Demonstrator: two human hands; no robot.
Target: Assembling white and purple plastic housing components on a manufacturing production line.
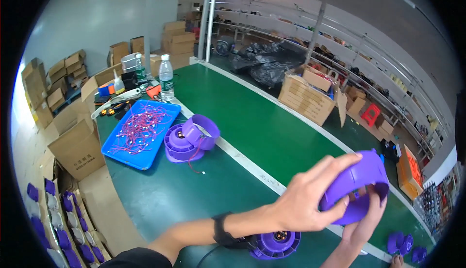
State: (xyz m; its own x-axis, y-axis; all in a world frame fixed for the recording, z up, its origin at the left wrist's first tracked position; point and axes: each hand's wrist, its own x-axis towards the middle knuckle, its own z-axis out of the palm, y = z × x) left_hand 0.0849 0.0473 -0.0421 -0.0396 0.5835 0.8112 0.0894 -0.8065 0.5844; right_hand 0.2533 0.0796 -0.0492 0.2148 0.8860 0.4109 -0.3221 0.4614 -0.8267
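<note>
Both hands on a purple ring (357,183) held up over the green bench (272,127); left hand (303,197) wrapped over its top, right hand (366,214) gripping from below. Fan base (274,243) sits under left wrist, not yet joined to ring. One base+ring set (189,139) lies by blue tray (138,132) of wires, loosely stacked; looks early, more purple parts (405,246) at right edge.

Even, bright indoor light; shadows soft. Strong fisheye bending, black vignette round rim. Mild glare on wall (87,20) at 11 o'clock. Hands slightly motion-blurred at 4 o'clock; far shelves soft.
</note>
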